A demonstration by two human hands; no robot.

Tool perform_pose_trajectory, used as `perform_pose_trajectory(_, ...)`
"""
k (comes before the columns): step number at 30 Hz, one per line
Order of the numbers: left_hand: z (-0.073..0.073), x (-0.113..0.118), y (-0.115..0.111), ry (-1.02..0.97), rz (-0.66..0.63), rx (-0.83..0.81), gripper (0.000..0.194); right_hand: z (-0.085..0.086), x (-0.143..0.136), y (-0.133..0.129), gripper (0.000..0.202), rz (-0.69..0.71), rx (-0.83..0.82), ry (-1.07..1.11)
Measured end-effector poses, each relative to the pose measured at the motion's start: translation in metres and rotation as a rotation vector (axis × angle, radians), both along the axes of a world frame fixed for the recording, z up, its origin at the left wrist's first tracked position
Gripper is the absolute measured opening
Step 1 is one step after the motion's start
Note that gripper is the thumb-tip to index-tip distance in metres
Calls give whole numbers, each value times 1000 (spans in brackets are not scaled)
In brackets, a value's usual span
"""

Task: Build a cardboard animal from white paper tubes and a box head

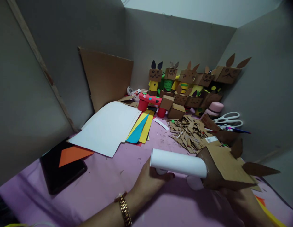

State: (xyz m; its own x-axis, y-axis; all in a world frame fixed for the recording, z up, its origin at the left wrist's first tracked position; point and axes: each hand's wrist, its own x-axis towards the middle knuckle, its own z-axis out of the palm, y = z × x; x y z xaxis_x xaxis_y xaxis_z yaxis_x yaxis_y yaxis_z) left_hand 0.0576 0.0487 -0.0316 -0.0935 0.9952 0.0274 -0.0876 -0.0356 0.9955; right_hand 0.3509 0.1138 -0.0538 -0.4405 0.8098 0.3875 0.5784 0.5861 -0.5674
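A white paper tube (178,163) lies level in front of me, joined at its right end to a brown cardboard box head (229,165) with two pointed cardboard ears. My left hand (152,176) is closed around the tube's left end from below, its thumb pointing right; a gold watch is on that wrist. Under the box, my right hand (239,198) supports it, its fingers mostly hidden. Short white pieces (195,183) project beneath the tube near both ends.
White sheets (104,126) lie at left, with an orange piece (74,154) over a black tablet-like slab (54,176). Cardboard scraps (189,134), white-handled scissors (229,119) and a pink bottle (215,108) are at right. Several finished cardboard animals (187,76) stand behind. Grey panels enclose the table.
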Motion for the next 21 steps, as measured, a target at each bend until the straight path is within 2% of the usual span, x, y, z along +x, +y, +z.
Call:
perform_pose_trajectory(6, -2, -1, -1, -21, -17, 2, 42, 6, 0, 1, 18, 21, -38, -51)
perform_pose_trajectory(10, 1, -2, -3, -40, -33, 5, 46, 9, -6, -4, 36, -76, -25, 5)
perform_pose_trajectory(16, 6, -2, -3, -59, -52, 16, 40, 7, -4, -1, 56, -101, -19, -37)
perform_pose_trajectory(18, 5, -2, -3, -69, -59, 18, 41, 9, -3, 0, 52, -85, -58, -44)
perform_pose_trajectory(21, 5, -1, -4, -85, -72, 21, 40, 10, -4, -1, 33, -59, -92, 3)
